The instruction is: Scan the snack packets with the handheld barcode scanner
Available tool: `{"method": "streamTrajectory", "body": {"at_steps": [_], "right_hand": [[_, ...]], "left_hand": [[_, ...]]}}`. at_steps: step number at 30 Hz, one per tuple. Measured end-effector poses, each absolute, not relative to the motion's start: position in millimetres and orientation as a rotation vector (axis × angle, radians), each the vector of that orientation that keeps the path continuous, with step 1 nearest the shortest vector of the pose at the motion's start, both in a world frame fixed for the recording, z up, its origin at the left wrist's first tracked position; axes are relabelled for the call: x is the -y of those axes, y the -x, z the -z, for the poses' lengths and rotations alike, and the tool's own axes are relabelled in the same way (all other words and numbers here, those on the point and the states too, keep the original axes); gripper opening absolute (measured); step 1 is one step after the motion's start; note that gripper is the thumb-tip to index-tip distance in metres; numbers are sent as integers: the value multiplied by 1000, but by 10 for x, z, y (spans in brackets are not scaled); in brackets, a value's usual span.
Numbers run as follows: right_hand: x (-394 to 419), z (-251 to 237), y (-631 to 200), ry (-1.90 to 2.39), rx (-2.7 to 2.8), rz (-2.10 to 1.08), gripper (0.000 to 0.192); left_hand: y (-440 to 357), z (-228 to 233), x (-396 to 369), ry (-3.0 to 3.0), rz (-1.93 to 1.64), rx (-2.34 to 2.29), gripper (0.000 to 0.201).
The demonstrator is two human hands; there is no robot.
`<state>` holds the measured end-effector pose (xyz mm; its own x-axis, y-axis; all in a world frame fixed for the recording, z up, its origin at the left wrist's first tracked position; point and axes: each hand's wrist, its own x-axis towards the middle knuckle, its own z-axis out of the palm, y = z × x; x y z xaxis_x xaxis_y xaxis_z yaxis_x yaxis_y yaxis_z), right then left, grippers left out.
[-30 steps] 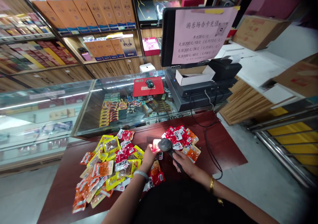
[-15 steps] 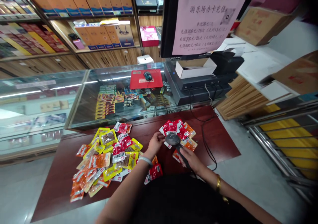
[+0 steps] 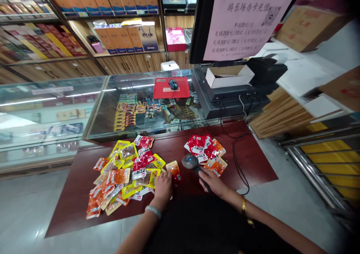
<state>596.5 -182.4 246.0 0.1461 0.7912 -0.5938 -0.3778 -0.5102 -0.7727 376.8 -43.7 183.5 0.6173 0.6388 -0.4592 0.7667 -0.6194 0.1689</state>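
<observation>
My right hand [image 3: 211, 181] is wrapped around the handle of a dark handheld barcode scanner [image 3: 190, 161]. Its head, with a small blue light, is above the table just left of a smaller pile of red, white and orange snack packets [image 3: 198, 145]. At the right edge of a larger pile of yellow, orange and red snack packets [image 3: 123, 176], my left hand [image 3: 164, 186] is lowered with its fingers curled together. Whatever those fingers hold, if anything, is hidden. An orange-and-cream packet [image 3: 173, 169] lies just right of my left hand.
The packets lie on a dark red tabletop [image 3: 180, 141] against a glass display counter [image 3: 135, 131]. On the counter are a mouse [image 3: 173, 84] on a red mat and a monitor bearing a pink notice [image 3: 239, 25]. A black cable [image 3: 235, 156] hangs across the table's right side.
My left hand has moved from beside the scanner, by the right pile, back left to the larger pile's edge. The scanner has shifted slightly left within the view, still in my right hand.
</observation>
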Motion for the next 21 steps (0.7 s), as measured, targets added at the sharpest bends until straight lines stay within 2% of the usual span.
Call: {"method": "streamTrajectory", "body": {"at_steps": [3,6,12,21], "right_hand": [[1771,-2488,-5950,1477,447,-1542,69],[1736,-2518,-5951,1475,474,-1529,69],[1704,-2580,-5980,1461,497,-1502,72],[1763,-2507,-6050,1422,499,-1466,69]], "left_hand": [[-3821,-1869,272,-2260,506,-1334,38],[-3900,-1871,144,-1950,293,-1459,46],[-4200,-1792,36,-1587,-194,-1274,41],[-4471,-1708,76,-1460,-247,-1120,44]]}}
